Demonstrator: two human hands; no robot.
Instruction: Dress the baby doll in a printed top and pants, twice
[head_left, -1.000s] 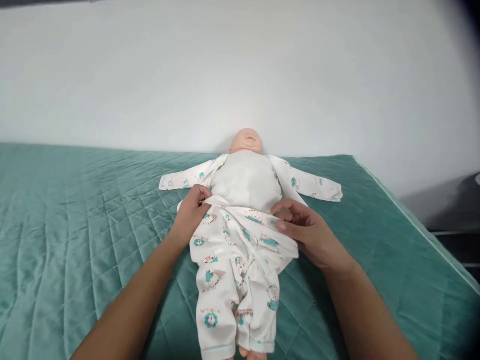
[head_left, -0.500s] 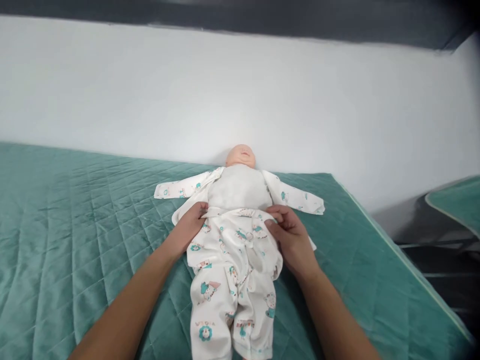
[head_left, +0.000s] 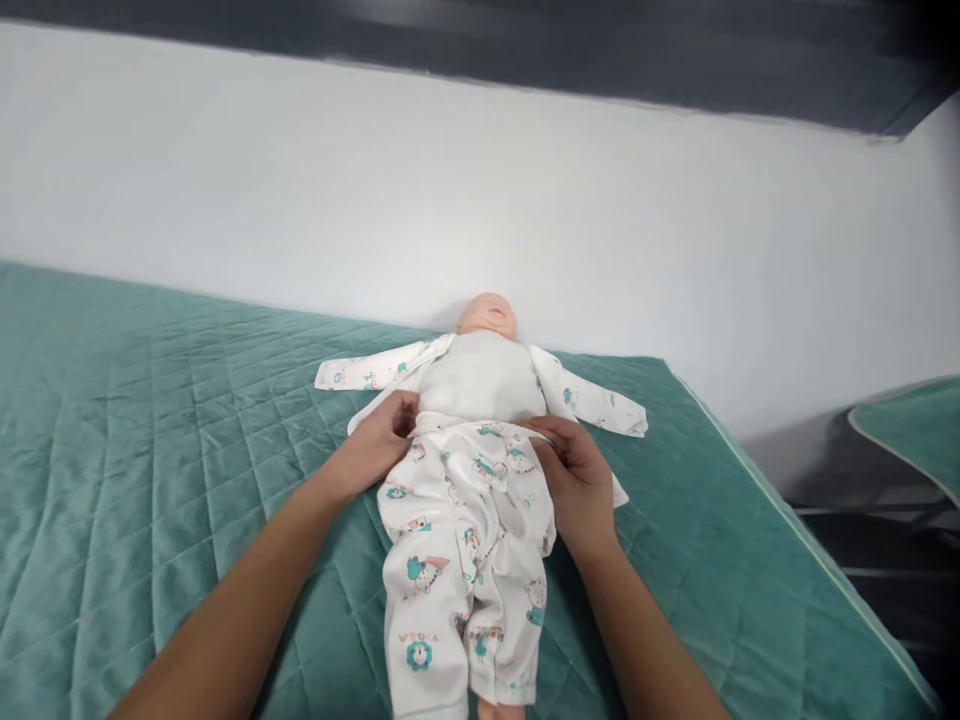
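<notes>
A baby doll (head_left: 485,372) lies on its back on the teal quilted bed (head_left: 150,420), head toward the wall. It wears white printed trousers (head_left: 465,540), and an open white printed top (head_left: 375,368) is spread under it with the sleeves out to both sides. My left hand (head_left: 379,445) pinches the trouser waistband at the doll's left side as I see it. My right hand (head_left: 576,475) grips the waistband on the other side. The doll's bare feet show at the bottom edge.
A white wall (head_left: 480,200) runs behind the bed with a dark band above it. The bed's right edge (head_left: 750,480) drops to a dark floor. A second teal-covered surface (head_left: 915,425) shows at the far right.
The waistband has come up to the doll's waist and lies smoother. My right hand has closed on it. The view has tipped up, showing more wall.
</notes>
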